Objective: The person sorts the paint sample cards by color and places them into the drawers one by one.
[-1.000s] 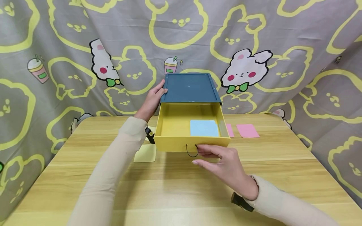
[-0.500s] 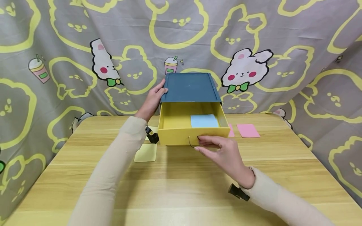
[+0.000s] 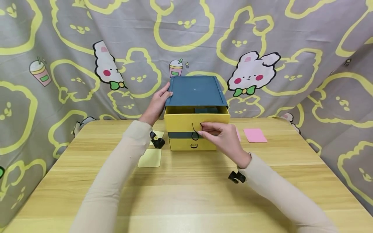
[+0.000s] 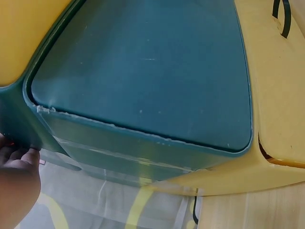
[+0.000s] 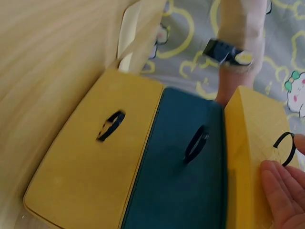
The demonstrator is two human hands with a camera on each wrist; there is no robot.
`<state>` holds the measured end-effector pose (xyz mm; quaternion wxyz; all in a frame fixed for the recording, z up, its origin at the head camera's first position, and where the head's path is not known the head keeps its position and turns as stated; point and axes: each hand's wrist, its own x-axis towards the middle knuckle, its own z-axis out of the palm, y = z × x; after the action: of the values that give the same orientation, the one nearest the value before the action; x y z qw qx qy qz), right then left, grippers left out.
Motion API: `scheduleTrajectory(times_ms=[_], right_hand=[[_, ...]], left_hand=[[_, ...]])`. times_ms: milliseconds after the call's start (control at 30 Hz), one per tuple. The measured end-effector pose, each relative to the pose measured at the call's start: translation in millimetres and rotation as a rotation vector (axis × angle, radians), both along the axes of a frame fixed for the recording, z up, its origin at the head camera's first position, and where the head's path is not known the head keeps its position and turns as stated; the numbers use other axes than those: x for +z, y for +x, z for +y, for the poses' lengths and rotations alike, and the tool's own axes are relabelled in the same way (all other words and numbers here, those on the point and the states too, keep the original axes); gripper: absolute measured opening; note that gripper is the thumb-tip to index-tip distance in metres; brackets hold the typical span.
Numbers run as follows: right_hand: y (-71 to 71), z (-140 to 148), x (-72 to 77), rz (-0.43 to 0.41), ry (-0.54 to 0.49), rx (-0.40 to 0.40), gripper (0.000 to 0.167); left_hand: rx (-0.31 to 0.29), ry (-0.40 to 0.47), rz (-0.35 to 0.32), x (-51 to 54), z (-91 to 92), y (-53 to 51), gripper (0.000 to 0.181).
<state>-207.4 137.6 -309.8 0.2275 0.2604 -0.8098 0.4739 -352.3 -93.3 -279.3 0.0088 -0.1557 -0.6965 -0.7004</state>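
1. Pale-yellow square cards (image 3: pixel 150 158) lie by my left sleeve (image 3: pixel 122 168).
2. My left hand (image 3: pixel 156 103), fingers extended, rests against the left edge of the blue rectangular cabinet (image 3: pixel 196 90).
3. The yellow box-shaped top drawer (image 3: pixel 179 123) juts out, a shadowed bluish flat piece (image 3: pixel 206 110) inside.
4. My right hand (image 3: pixel 225 137) touches its front beside the black loop handle (image 5: pixel 287 135); whether I pinch it, I cannot tell.
5. Rightward, pink square cards (image 3: pixel 255 135) edge the pale wood-grain table (image 3: pixel 186 200).

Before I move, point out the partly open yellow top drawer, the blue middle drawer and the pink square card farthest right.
Yellow top drawer (image 3: pixel 180 123), head view: front panel, left of its handle.
Blue middle drawer (image 5: pixel 176 186), right wrist view: front panel.
Pink square card (image 3: pixel 255 135), head view: middle of its upper face.
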Motion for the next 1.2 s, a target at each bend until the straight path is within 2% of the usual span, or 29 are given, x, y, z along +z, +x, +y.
scheduleTrajectory(times_ms=[167, 500, 633, 767, 867, 1067, 1200], right_hand=[[-15.2, 0.8, -1.0, -0.025, -0.019, -0.001, 0.028], [-31.4, 2.3, -0.6, -0.089, -0.030, -0.023, 0.028], [-33.5, 1.8, -3.0, -0.088, -0.048, -0.019, 0.028], [-29.9, 3.4, -10.9, -0.031, -0.063, -0.043, 0.027], [-24.4, 4.0, -18.9, -0.021, -0.024, -0.078, 0.026], [-18.1, -3.4, -31.0, -0.178, 0.142, -0.115, 0.038], [-19.1, -10.8, -37.3, -0.242, 0.201, -0.130, 0.041]], left_hand=[[-0.007, 0.005, -0.016, 0.9, 0.0, 0.8, 0.061], [-0.036, 0.027, -0.031, 0.9, 0.8, 1.6, 0.062], [-0.029, 0.034, -0.031, 0.8, 0.8, 1.0, 0.062], [-0.029, 0.037, -0.036, 0.5, 0.9, 1.1, 0.062], [-0.033, 0.033, -0.040, 0.0, 0.9, 1.1, 0.061], [-0.025, 0.029, -0.026, 0.7, 0.0, 0.5, 0.062], [-0.022, 0.017, -0.020, 0.5, -1.1, 0.7, 0.061]])
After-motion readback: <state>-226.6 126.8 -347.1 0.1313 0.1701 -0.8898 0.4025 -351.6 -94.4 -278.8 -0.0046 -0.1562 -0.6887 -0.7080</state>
